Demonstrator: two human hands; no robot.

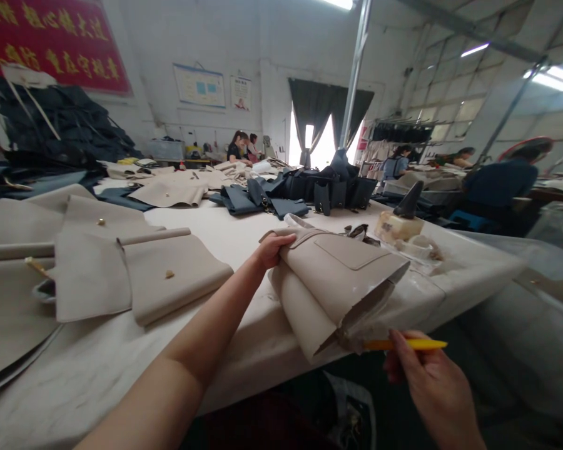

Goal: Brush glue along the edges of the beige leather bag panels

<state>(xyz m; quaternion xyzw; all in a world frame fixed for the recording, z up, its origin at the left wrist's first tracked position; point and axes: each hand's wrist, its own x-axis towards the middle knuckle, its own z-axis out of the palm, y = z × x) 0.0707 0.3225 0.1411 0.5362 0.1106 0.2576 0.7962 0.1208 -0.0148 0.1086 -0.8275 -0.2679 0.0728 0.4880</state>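
Note:
My left hand (271, 248) is closed on the far end of a folded beige leather bag piece (335, 275) and pins it at the edge of the white table (244, 350). The piece has a stitched patch on its top face, and its near end hangs over the table edge. My right hand (425, 378) is below the table edge, fingers pinched on a thin yellow tool (406, 344). The tool's tip is tucked into the open near end of the bag piece, where a pale lining shows.
Beige leather panels (136, 275) with brass studs lie at left. Dark blue pieces (309, 190) are piled at the table's middle. A jar with a black cone cap (403, 219) stands at right. Other people work at far tables and at right.

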